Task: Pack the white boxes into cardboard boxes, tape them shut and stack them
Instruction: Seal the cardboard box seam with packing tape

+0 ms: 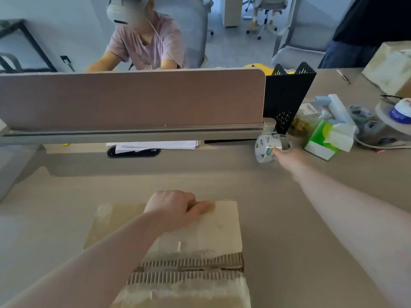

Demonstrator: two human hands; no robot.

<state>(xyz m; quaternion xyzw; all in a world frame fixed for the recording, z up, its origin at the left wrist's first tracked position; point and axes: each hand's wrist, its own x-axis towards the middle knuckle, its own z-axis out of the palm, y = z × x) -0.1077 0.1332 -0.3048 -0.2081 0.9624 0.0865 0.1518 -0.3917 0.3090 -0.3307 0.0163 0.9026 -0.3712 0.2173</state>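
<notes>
The cardboard box [178, 247] sat at the near edge of the desk [289, 218], flaps down, and the left hand [175, 207] pressed flat on its far flap, holding nothing. The roll of tape [266, 147] stood up and to the right of the box, near the divider's [133, 101] end. The right hand [289, 157] was stretched out to it, fingertips on the roll; whether it had closed could not be told.
</notes>
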